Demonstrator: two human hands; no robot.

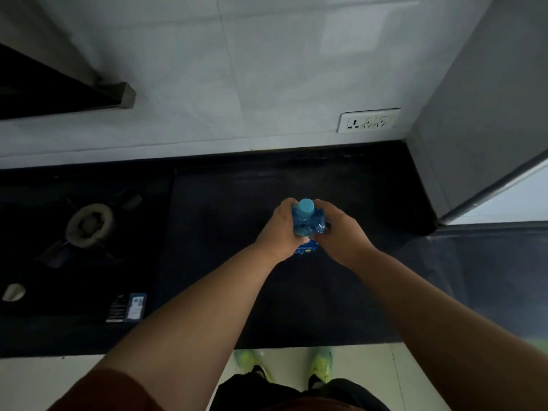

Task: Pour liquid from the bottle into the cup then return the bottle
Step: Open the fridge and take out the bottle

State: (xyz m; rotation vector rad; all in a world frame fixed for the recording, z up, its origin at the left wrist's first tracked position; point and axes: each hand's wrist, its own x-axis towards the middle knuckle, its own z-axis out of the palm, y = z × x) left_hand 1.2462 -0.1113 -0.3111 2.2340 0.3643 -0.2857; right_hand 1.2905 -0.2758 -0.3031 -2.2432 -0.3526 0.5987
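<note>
A blue plastic bottle [306, 223] with a light blue cap stands upright over the dark countertop [237, 203], seen from above. My left hand [278, 229] grips its left side with fingers curled round the body. My right hand [338, 232] grips its right side the same way. The cap is on. Both hands hide most of the bottle's lower body; a bit of its label shows between my wrists. No cup is in view.
A gas stove burner [89, 223] lies to the left, with a stove knob [13, 292] and a label sticker [127, 307] nearer the front edge. A wall socket [367, 121] sits on the tiled wall. A grey cabinet side [480, 114] rises at the right.
</note>
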